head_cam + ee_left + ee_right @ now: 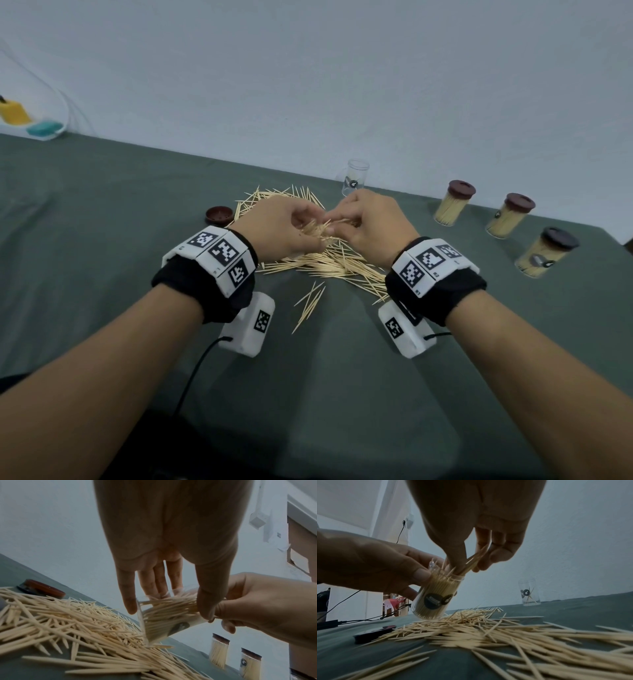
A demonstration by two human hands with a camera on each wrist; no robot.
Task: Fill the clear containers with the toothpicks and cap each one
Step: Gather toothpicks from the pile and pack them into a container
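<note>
Mid-fill above the loose toothpick pile [329, 263]: left hand [368, 562] curled around a tilted, nearly full clear container [435, 595], right hand [471, 540] pinching a small bundle of toothpicks [474, 559] into its mouth. Next, probably: seating the bundle, then fetching the brown cap [219, 214].

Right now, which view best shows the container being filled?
The right wrist view: the clear container is seen whole, tilted, gripped by the left hand. The left wrist view shows it blurred. The head view hides it behind both hands.
</note>
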